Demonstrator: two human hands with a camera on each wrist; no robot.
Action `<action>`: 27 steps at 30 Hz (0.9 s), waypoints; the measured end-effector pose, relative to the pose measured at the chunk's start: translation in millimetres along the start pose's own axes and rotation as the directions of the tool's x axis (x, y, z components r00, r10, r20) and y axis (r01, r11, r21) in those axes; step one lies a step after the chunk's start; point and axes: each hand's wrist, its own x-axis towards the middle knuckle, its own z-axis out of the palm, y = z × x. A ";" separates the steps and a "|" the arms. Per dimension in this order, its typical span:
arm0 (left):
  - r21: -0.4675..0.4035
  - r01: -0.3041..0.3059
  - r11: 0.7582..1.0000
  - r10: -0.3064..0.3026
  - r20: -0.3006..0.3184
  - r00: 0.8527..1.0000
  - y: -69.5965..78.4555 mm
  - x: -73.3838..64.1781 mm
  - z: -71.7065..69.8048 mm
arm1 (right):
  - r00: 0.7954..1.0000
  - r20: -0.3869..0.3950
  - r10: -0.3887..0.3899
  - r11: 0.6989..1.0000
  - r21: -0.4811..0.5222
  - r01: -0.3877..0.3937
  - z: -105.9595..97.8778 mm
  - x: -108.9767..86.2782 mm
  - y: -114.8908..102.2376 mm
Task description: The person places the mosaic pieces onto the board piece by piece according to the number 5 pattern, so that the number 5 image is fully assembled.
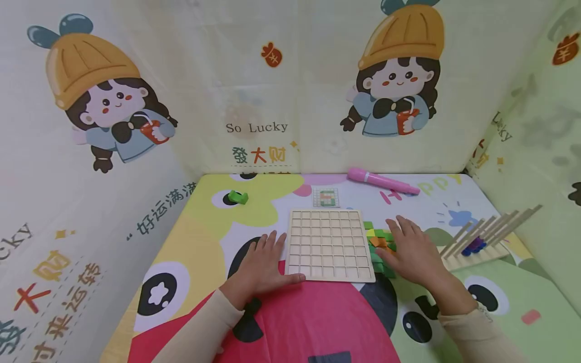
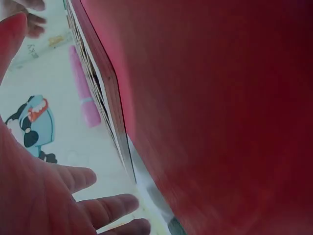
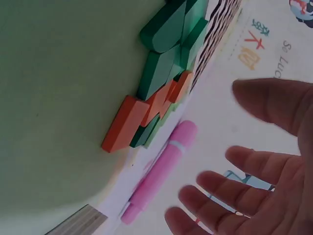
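Note:
A square wooden grid board point(image 1: 330, 245) lies on the table in front of me, its cells bare. My left hand point(image 1: 260, 264) is at the board's left edge, fingers straight and spread, thumb by its lower left corner. My right hand point(image 1: 410, 252) hovers with straight fingers over a pile of green, orange and yellow wooden blocks point(image 1: 376, 244) along the board's right side. In the right wrist view an orange block point(image 3: 124, 125) and dark green blocks point(image 3: 159, 73) show below the spread fingers. Neither hand holds anything.
Behind the board lies a small pattern card point(image 1: 326, 197), with a pink marker point(image 1: 383, 181) to its right. A wooden peg rack point(image 1: 492, 239) with blue and purple pieces stands at right. One green block point(image 1: 238, 197) sits far left. Printed cloth walls point(image 1: 204, 91) enclose the table.

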 end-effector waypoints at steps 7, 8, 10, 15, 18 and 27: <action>-0.048 -0.004 0.999 0.007 0.065 0.998 3.7 1.6 3.7 | 0.988 0.141 0.063 0.997 0.024 -0.067 4.3 9.1 11.0; -0.039 -0.006 0.999 0.008 0.070 0.998 4.0 2.6 3.7 | 0.985 0.160 0.068 0.997 0.029 -0.073 4.9 10.3 13.0; -0.021 -0.008 1.000 0.010 0.079 0.997 4.7 4.8 3.1 | 0.977 0.198 0.074 0.995 0.047 -0.085 5.8 12.7 17.1; -0.021 -0.019 1.000 0.021 0.095 0.995 5.9 8.8 0.4 | 0.955 0.287 0.079 0.992 0.074 -0.104 6.8 20.1 26.1; -0.017 -0.033 0.999 0.035 0.097 0.995 7.0 10.0 0.0 | 0.944 0.320 0.079 0.993 0.063 -0.105 6.6 23.3 29.1; 0.039 -0.026 0.999 0.022 0.095 0.995 12.3 8.6 -1.6 | 0.940 0.338 0.044 0.994 0.084 -0.077 5.4 29.9 31.3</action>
